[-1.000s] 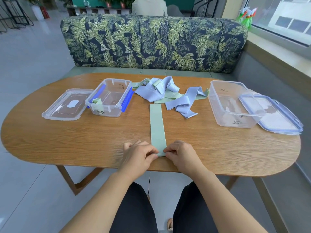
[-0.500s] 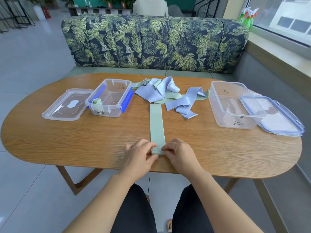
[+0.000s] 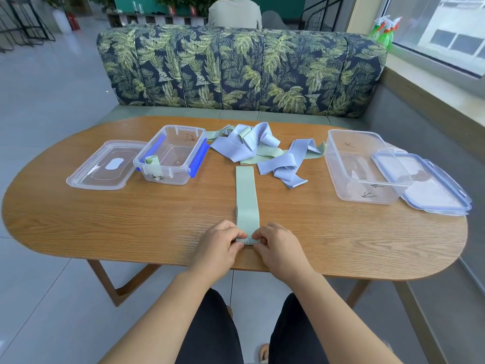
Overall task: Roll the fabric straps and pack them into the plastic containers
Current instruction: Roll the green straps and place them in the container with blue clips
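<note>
Between them, left hand [image 3: 219,244] and right hand [image 3: 279,245] pinch the green strap's [image 3: 247,198] rolled near end.

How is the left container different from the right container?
The left container has blue side clips; the right container is plain clear. The left container holds one rolled green strap; the right container looks empty. The right container looks larger than the left container. Both are open.
</note>
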The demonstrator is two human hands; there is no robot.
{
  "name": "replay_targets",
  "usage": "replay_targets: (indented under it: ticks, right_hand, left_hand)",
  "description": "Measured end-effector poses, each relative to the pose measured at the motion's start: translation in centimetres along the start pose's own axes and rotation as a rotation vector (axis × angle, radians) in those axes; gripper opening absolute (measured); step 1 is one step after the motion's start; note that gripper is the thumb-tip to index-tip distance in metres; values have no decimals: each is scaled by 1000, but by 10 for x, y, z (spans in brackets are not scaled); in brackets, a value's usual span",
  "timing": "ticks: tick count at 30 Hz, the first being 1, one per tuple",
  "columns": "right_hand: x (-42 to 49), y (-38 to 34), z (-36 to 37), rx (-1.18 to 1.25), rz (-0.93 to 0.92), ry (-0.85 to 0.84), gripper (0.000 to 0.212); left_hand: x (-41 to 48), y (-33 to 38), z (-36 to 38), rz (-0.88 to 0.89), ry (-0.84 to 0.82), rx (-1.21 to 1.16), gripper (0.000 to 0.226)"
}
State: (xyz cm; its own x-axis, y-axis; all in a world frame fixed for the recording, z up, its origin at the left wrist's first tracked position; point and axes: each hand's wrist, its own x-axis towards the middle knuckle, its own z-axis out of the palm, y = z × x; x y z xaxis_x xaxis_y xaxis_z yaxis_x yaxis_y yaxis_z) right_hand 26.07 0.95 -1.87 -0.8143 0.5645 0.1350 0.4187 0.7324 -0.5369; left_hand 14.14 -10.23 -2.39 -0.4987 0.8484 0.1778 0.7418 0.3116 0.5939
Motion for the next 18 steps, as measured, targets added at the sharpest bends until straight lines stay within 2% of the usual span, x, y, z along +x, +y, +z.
replay_targets:
  ticks: [8,18]
  right_hand:
    - [-20,-1,-3,9,45,-39,20]
    - [-26,1,2,137,124,1,21]
  left_hand:
    - [-20,9,-1,-18,-31,-14,18]
    - [-27,11,5,-16,35,35,21]
